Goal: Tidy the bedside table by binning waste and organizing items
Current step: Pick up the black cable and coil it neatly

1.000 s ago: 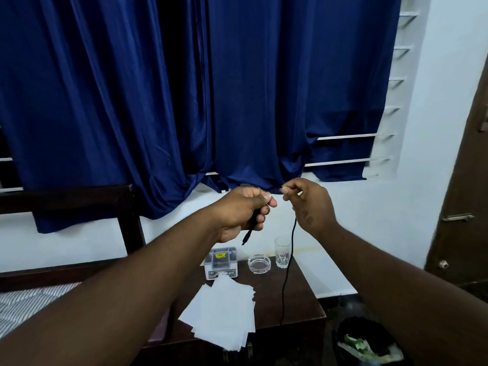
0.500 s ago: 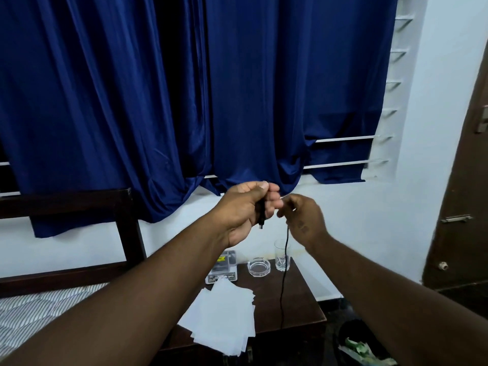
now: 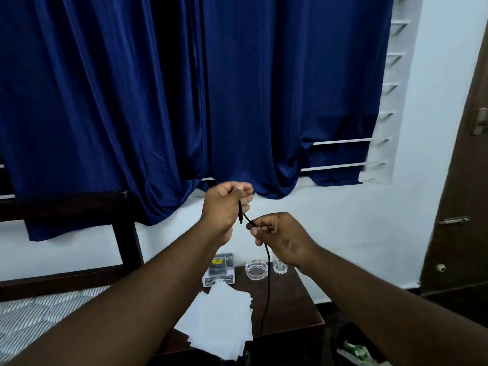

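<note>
Left grip [image 3: 224, 207] and right grip [image 3: 280, 236] tight around black cable [image 3: 268, 273], plug end [image 3: 240, 220] down, long axis vertical.

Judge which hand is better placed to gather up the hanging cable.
Right, probably. The right hand pinches the cable just above the slack hanging toward the table, so it can slide down and lift a loop. The left hand grips the upper end as anchor.

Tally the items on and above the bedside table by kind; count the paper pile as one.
Glassware: 2, the ashtray and the tumbler
Paper: 1, the paper pile
Boxes: 1, the small box
Cables: 1, the black cable, held by the left hand and the right hand
Total: 5
</note>
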Action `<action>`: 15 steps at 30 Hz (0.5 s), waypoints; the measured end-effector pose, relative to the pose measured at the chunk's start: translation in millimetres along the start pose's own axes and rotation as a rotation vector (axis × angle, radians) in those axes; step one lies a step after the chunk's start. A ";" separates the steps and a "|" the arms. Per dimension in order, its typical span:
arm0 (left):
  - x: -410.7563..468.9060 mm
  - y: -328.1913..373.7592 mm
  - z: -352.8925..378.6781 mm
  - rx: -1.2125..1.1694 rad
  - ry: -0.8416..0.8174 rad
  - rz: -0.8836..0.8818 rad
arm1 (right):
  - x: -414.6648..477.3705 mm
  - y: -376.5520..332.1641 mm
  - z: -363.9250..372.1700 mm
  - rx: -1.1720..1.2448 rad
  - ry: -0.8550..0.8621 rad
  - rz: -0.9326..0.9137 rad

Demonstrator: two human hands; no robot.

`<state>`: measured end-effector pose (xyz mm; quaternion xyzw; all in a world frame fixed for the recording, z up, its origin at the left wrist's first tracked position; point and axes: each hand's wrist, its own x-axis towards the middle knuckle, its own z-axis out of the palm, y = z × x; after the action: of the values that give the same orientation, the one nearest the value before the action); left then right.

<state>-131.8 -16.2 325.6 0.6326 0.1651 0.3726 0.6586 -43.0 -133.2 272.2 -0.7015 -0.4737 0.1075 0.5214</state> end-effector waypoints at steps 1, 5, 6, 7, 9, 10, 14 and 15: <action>-0.4 -0.4 -1.0 0.059 -0.016 0.003 | -1.0 -3.4 -2.3 -0.033 -0.010 0.013; -4.0 -1.4 -4.2 0.257 -0.093 0.046 | -1.5 -17.7 -19.1 -0.140 -0.017 0.037; -5.9 -1.7 -4.8 0.290 -0.108 0.060 | -0.3 -22.9 -24.3 -0.182 -0.011 0.029; -7.8 -2.1 -5.2 0.321 -0.124 0.072 | 1.4 -28.6 -29.5 -0.231 -0.004 0.019; -11.4 -1.8 -4.8 0.367 -0.171 0.085 | 5.4 -39.7 -39.3 -0.345 0.017 -0.016; -13.1 -1.1 -3.9 0.377 -0.199 0.084 | 7.5 -44.6 -43.6 -0.397 0.027 -0.039; -21.7 4.8 1.5 0.359 -0.297 0.020 | 15.3 -56.8 -60.0 -0.510 0.053 -0.165; -23.5 6.7 1.8 0.338 -0.313 0.000 | 16.9 -58.8 -63.9 -0.528 0.064 -0.186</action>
<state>-148.1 -34.5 326.3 0.7841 0.1208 0.2371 0.5608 -25.4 -159.9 354.7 -0.7696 -0.5310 -0.0904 0.3429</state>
